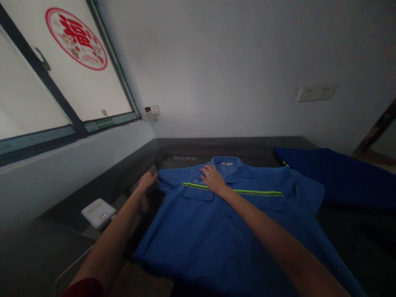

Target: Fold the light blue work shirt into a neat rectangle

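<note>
A blue short-sleeved work shirt [192, 218] lies spread face up, collar away from me, with a yellow-green stripe across its chest. My left hand [147, 181] is closed on the end of the sleeve at the left. My right hand [213, 178] rests on the shirt front just left of the collar [230, 167], its fingers apart and laid over the cloth. Part of the white lettering above the pocket flap [198, 194] is hidden by that hand.
A darker blue folded cloth [334, 177] lies to the right on the dark surface. At the left is a white device [98, 212]. Wall sockets [317, 93] are on the back wall, and a window [74, 62] with a round red sticker is at the upper left.
</note>
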